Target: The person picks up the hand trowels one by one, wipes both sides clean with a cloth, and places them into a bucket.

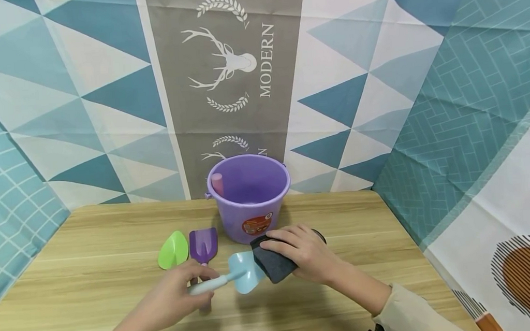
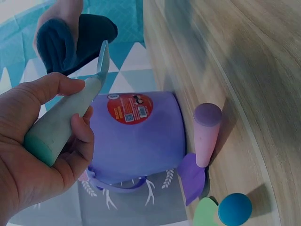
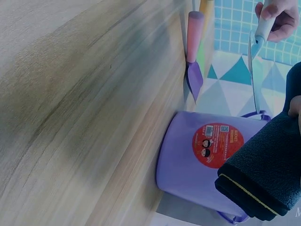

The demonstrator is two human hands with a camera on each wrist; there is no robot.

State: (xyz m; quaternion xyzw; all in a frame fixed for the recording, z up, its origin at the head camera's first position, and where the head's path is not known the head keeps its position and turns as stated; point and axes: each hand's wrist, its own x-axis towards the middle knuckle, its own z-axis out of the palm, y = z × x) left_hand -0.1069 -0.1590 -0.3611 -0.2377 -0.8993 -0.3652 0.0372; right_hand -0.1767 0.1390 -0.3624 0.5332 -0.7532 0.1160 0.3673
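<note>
Head view: the left hand grips the shovel by its handle — presumably to keep the blade exposed — just beside the cloth gripped by the right hand. Both hang over the table's middle; the bucket stands near its back edge, perhaps leaving room in front.

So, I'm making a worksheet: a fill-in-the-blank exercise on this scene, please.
The left hand grips the light-blue shovel by its ____.
The cloth in the right hand is ____, not light.
In the head view, the green shovel lies ____ of the purple shovel.
The bucket's colour is ____.

handle; dark; left; purple
</note>
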